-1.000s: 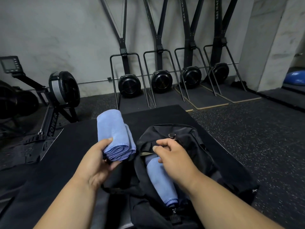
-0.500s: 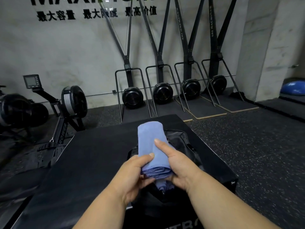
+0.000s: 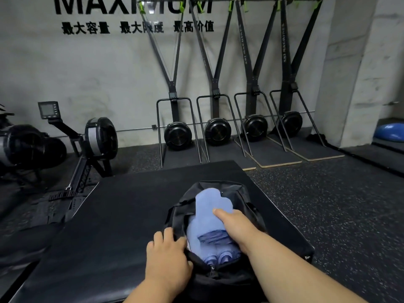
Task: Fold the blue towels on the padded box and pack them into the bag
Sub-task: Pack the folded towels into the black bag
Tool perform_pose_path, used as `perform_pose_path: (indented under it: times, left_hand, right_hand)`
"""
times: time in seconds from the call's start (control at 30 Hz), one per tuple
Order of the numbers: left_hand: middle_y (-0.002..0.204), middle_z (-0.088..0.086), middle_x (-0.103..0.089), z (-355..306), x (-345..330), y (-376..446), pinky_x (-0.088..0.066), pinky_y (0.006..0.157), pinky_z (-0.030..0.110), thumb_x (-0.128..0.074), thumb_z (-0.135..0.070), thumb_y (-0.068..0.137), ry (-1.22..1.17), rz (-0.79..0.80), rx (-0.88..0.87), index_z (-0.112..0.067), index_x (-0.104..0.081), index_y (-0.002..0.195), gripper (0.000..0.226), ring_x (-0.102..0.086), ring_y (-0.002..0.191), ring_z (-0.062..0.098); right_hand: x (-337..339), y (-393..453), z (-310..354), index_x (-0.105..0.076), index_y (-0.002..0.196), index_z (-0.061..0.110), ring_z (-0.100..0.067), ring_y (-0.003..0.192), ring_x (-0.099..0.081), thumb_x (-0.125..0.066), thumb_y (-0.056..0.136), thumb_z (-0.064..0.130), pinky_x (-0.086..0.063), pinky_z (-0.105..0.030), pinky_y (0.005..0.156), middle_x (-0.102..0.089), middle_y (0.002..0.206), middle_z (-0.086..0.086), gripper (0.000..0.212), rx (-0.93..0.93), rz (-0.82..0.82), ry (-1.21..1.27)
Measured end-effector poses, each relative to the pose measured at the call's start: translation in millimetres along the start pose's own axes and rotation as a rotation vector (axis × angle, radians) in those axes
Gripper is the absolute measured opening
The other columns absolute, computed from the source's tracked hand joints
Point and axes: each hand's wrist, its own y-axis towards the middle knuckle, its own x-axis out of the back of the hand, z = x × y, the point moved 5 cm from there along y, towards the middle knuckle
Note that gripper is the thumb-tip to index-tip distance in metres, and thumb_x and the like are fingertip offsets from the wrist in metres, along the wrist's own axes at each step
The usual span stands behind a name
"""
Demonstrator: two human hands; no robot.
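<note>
My right hand (image 3: 237,229) presses a folded blue towel (image 3: 211,209) into the open black bag (image 3: 244,193), fingers closed around its right side. The towel lies on top of what look like two more rolled blue towels (image 3: 218,255) already inside. My left hand (image 3: 167,256) rests flat on the bag's left rim, fingers spread, gripping nothing. The bag sits on the black padded box (image 3: 122,215).
</note>
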Motion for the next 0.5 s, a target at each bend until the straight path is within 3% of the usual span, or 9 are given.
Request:
perform_pose_path:
  times: [0.03, 0.07, 0.13, 0.17, 0.23, 0.33, 0.4, 0.5]
  left_hand:
    - [0.095, 0.004, -0.055, 6, -3, 4, -0.032, 0.067, 0.039, -0.06, -0.049, 0.052, 0.053, -0.065, 0.005, -0.03, -0.068, 0.08, 0.035, -0.049, 0.086, 0.03]
    - [0.093, 0.002, -0.056, 9, -4, 7, -0.033, 0.067, 0.04, -0.063, -0.051, 0.057, 0.091, -0.043, 0.019, -0.029, -0.067, 0.082, 0.033, -0.051, 0.087, 0.03]
    - [0.096, -0.001, -0.062, 11, -1, 7, -0.036, 0.072, 0.041, -0.067, -0.053, 0.071, 0.108, 0.011, 0.046, -0.029, -0.065, 0.09, 0.03, -0.058, 0.093, 0.029]
    - [0.093, -0.002, -0.066, 12, 3, 8, -0.034, 0.07, 0.04, -0.068, -0.049, 0.074, 0.061, -0.037, 0.04, -0.029, -0.064, 0.087, 0.024, -0.061, 0.09, 0.028]
    - [0.088, -0.003, -0.068, 19, 8, 7, -0.03, 0.067, 0.038, -0.062, -0.039, 0.08, 0.023, -0.071, 0.061, -0.032, -0.055, 0.08, 0.01, -0.063, 0.086, 0.026]
    - [0.068, -0.006, -0.061, 22, 18, 6, -0.03, 0.057, 0.034, -0.064, -0.031, 0.071, -0.071, -0.18, 0.038, -0.03, -0.052, 0.068, 0.013, -0.058, 0.065, 0.023]
    - [0.079, -0.01, -0.063, 19, 25, 4, -0.038, 0.064, 0.033, -0.062, -0.034, 0.079, -0.098, -0.203, 0.02, -0.031, -0.063, 0.08, 0.004, -0.058, 0.078, 0.019]
    - [0.099, -0.014, -0.063, 17, 25, -2, -0.043, 0.082, 0.028, -0.057, -0.04, 0.088, -0.172, -0.108, 0.023, -0.035, -0.066, 0.099, 0.015, -0.054, 0.099, 0.014]
  right_hand:
    - [-1, -4, 3, -0.044, 0.155, 0.012, -0.028, 0.13, -0.061, -0.071, 0.066, 0.074, -0.047, -0.044, 0.112, -0.061, 0.146, -0.007, 0.112, 0.0, -0.026, -0.074]
    - [0, -10, 9, -0.03, 0.163, 0.013, -0.03, 0.143, -0.049, -0.067, 0.073, 0.076, -0.04, -0.042, 0.116, -0.046, 0.159, -0.008, 0.115, 0.025, -0.067, -0.152]
    - [1, -15, 14, -0.018, 0.167, 0.02, -0.031, 0.151, -0.036, -0.061, 0.081, 0.077, -0.034, -0.046, 0.119, -0.029, 0.169, -0.009, 0.112, 0.074, -0.133, -0.247]
    - [2, -18, 15, -0.017, 0.167, 0.025, -0.031, 0.151, -0.036, -0.059, 0.081, 0.078, -0.033, -0.047, 0.119, -0.027, 0.169, -0.009, 0.109, 0.091, -0.146, -0.268]
    - [3, -25, 15, -0.019, 0.166, 0.032, -0.031, 0.148, -0.039, -0.059, 0.081, 0.079, -0.035, -0.047, 0.118, -0.027, 0.167, -0.009, 0.105, 0.109, -0.166, -0.284]
    - [9, -35, 13, -0.025, 0.162, 0.036, -0.03, 0.142, -0.045, -0.058, 0.083, 0.075, -0.039, -0.047, 0.113, -0.032, 0.162, -0.007, 0.094, 0.134, -0.218, -0.297]
    - [12, -44, 12, -0.026, 0.161, 0.038, -0.028, 0.14, -0.047, -0.062, 0.085, 0.068, -0.041, -0.044, 0.111, -0.035, 0.158, -0.004, 0.09, 0.169, -0.231, -0.348]
    - [13, -56, 9, -0.028, 0.159, 0.042, -0.026, 0.137, -0.049, -0.065, 0.085, 0.06, -0.043, -0.041, 0.111, -0.04, 0.151, -0.002, 0.085, 0.191, -0.195, -0.42]
